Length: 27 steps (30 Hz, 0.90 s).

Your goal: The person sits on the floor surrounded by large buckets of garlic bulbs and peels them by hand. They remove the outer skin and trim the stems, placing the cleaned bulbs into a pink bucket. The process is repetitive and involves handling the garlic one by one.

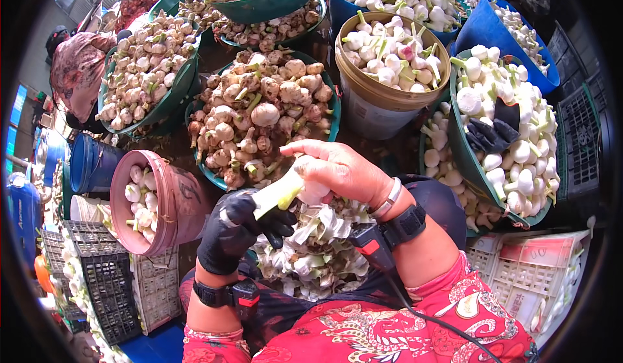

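My bare right hand [340, 168] grips a garlic bulb [314, 192] in front of my chest. The bulb's thick pale stem [277, 195] slants down to the left, and its end lies against the curled fingers of my left hand [233, 229]. That hand wears a black glove, and part of its grip is hidden by the stem. Below the two hands, a heap of white garlic skins [316, 251] lies at my lap. Just beyond them stands a green basin of unpeeled garlic [263, 114] with brownish, soil-marked bulbs.
A pink bucket [190, 207] tilts at the left beside plastic crates [109, 285]. A brown-rimmed bucket [384, 105] of garlic stands ahead. On the right, a black glove [494, 131] rests on white garlic in a green basin [479, 168]. Another person [80, 75] bends at the far left.
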Tool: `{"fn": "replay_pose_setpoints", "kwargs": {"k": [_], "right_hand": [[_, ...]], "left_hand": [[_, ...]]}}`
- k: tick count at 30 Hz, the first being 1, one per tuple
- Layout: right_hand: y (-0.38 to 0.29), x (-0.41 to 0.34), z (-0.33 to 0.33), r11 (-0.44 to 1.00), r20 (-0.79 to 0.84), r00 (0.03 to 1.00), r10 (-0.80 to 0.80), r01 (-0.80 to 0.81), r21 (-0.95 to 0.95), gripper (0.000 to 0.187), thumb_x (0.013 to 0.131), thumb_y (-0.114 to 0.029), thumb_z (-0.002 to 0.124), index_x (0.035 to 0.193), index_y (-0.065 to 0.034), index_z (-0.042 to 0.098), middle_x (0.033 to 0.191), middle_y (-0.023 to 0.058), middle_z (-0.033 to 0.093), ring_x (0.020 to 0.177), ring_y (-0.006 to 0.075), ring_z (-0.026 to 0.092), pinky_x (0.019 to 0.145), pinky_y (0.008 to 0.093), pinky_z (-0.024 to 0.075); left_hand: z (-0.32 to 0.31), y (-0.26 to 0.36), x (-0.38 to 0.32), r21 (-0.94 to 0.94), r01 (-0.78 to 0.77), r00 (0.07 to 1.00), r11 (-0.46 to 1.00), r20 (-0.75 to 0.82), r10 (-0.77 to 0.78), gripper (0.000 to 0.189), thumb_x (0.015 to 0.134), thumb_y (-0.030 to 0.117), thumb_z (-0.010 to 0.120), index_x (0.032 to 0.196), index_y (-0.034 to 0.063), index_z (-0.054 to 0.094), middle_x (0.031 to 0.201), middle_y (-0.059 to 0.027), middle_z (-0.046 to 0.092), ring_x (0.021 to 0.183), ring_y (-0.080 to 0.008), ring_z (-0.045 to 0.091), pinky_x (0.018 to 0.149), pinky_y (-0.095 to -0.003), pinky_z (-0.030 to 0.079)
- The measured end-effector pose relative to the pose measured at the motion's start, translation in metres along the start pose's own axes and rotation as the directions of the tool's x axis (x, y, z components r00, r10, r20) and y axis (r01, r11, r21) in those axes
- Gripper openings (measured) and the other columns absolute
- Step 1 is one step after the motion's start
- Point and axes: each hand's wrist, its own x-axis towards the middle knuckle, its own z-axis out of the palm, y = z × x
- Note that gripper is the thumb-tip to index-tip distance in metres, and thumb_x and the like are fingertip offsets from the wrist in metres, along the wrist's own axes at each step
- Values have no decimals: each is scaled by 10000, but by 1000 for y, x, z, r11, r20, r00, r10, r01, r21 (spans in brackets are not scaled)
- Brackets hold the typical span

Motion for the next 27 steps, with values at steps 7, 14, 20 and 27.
{"fn": "replay_pose_setpoints", "kwargs": {"k": [7,14,20,27], "right_hand": [[-2,7,4,987,-261,959,-111,75,-143,479,958,-167,530,1415,-38,465,999,3,643,795,50,561,700,218,482],[12,9,18,865,-66,888,-455,423,-270,286,870,-158,714,1139,-65,688,1272,45,623,1322,188,429,1160,414,201],[27,22,32,895,-407,886,-224,352,273,326,1015,-298,520,937,4,614,1095,178,665,901,239,658,818,372,536],[0,11,-27,694,-693,716,79,460,554,204,1030,-248,427,987,-70,516,1064,158,644,979,316,646,789,482,573]], "left_hand": [[-1,-7,7,-107,-31,999,994,13,32,451,916,350,569,1046,-79,612,887,-161,669,719,-225,654,628,-334,522],[13,-5,13,274,-151,970,950,-142,195,314,939,232,520,1014,-51,633,841,-124,671,749,-224,666,681,-328,527],[24,-8,13,195,-103,977,975,-166,136,346,934,263,547,978,-64,652,807,-123,676,665,-194,646,635,-314,522],[29,-2,-20,491,-231,969,840,40,243,353,870,269,661,1012,-55,674,805,-120,682,705,-210,655,663,-328,518]]}}
